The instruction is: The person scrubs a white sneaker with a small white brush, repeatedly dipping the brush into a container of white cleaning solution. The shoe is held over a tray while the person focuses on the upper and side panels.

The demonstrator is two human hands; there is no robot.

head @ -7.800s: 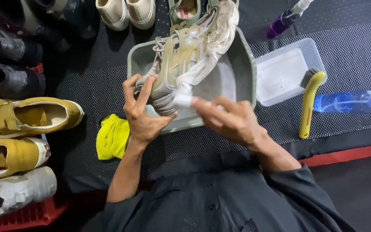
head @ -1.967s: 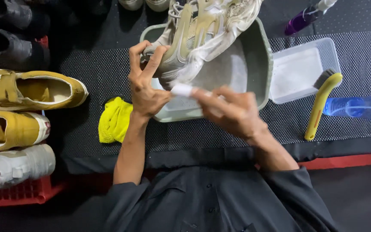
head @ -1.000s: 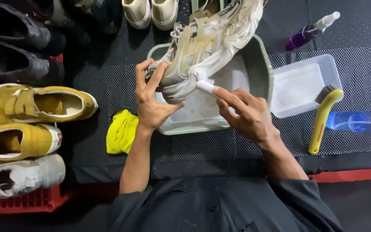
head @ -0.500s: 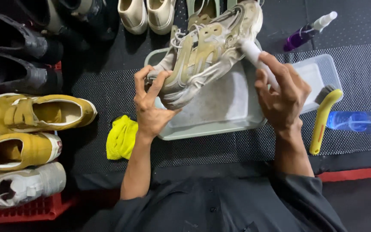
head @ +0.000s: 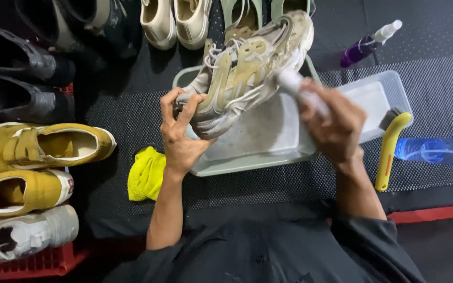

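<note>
While the left hand [head: 180,137] grips the sneaker [head: 247,71] by its heel above the tray [head: 268,157], the right hand [head: 331,123], fingers closed round a white brush [head: 292,84], should scrub lightly near the toe; keep the shoe steady

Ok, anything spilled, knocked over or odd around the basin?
One thing: the blue spray bottle lies on its side on the mat, by the yellow brush. No spill shows. The purple spray bottle looks tipped over too.

Yellow cloth [head: 145,173], yellow-handled brush [head: 389,149], blue bottle [head: 433,149], mustard shoes [head: 38,149].
</note>
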